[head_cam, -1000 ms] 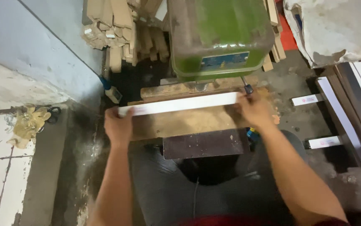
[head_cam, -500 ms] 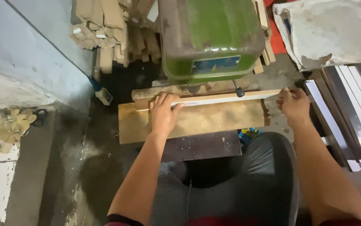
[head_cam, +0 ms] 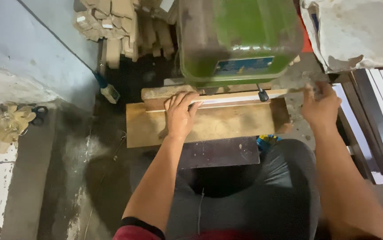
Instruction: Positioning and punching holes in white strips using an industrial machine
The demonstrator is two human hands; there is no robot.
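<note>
A long narrow strip (head_cam: pixel 236 97), white on one face with a wooden edge, lies across the wooden work board (head_cam: pixel 227 124) under a green machine (head_cam: pixel 238 38). My left hand (head_cam: pixel 180 113) presses flat on the strip's left part, fingers spread over it. My right hand (head_cam: pixel 321 104), blurred, grips the strip's right end, which sticks out past the board. A small black knob (head_cam: pixel 263 95) hangs from the machine just above the strip.
A stack of dark and white panels (head_cam: pixel 373 120) lies on the right. Cut wooden pieces (head_cam: pixel 120 31) are piled behind the machine at the left. A white sack (head_cam: pixel 356 31) sits at the top right. Crumpled gloves (head_cam: pixel 9 126) lie on the floor at left.
The strip has been turned from its white face up and slid rightward under the machine. My left hand moved from its left end to its middle; my right hand went out to its right end.
</note>
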